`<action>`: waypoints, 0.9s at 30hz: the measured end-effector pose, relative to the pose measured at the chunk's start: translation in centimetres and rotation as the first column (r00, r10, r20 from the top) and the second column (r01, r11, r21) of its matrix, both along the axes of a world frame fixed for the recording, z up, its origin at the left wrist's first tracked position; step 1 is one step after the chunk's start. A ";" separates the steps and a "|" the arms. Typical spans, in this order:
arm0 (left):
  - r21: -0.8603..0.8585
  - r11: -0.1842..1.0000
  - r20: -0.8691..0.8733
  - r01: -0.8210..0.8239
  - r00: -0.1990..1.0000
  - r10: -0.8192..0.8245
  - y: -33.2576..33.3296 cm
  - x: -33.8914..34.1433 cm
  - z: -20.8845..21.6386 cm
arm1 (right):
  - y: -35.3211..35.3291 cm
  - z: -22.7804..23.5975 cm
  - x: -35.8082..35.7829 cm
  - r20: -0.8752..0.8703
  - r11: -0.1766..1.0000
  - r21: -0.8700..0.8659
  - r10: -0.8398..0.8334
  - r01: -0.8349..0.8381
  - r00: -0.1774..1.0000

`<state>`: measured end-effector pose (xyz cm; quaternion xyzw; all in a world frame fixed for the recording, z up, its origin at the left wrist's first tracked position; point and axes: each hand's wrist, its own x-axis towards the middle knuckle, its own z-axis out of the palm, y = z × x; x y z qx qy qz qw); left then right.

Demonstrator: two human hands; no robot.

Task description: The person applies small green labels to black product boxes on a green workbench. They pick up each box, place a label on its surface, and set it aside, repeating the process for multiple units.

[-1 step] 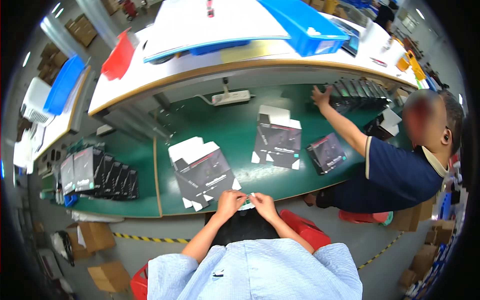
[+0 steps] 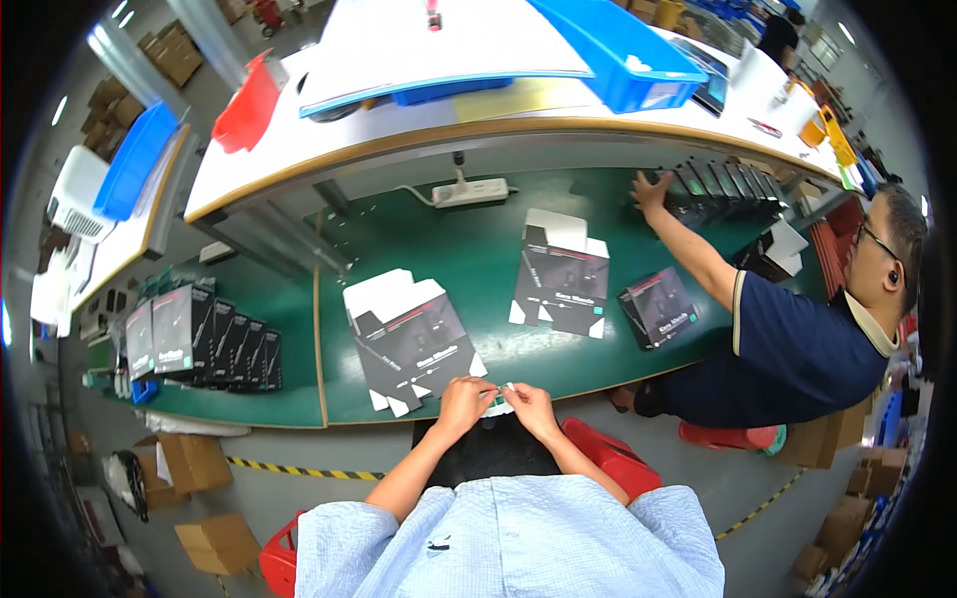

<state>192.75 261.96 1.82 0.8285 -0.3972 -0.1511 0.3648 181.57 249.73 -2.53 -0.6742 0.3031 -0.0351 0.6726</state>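
Note:
At the table's front edge, my left hand (image 2: 465, 404) and my right hand (image 2: 530, 407) meet over my lap, fingers pinched. Between them is a small white-and-green piece (image 2: 497, 407), like a sheet of labels; its kind is too small to make out. Just beyond my left hand lie flattened black-and-grey cartons with white flaps (image 2: 416, 344), overlapping on the green table (image 2: 488, 371). Further off to the right is another flat carton pair (image 2: 565, 279), and a closed dark box (image 2: 659, 308) lies beside it.
At right a co-worker (image 2: 812, 344) reaches to a row of dark boxes (image 2: 723, 189). More dark boxes (image 2: 204, 339) stand at left. A shelf (image 2: 478, 130) with a blue bin (image 2: 638, 75) overhangs the table's back, above a power strip (image 2: 471, 192). Red stools (image 2: 610, 460) stand below.
The whole view has shifted slightly, with the table things sitting a little further right. My hands stay together on the small piece. The co-worker's reaching hand stays by the box row.

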 end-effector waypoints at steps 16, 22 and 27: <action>-0.056 0.996 0.211 -0.074 0.974 0.085 0.9 -1.2 0.0 | -0.5 -3.2 1.0 -0.073 0.994 0.103 -0.039 0.047 0.997; 0.088 0.952 -0.173 -0.294 0.937 0.305 1.6 5.1 -6.9 | -2.6 -8.8 -0.6 -0.157 0.993 -0.120 -0.024 0.005 0.987; 0.229 0.971 -0.311 -0.075 0.939 0.146 0.0 10.7 -9.3 | -2.5 -8.8 -0.3 -0.165 0.986 0.096 -0.121 0.138 0.979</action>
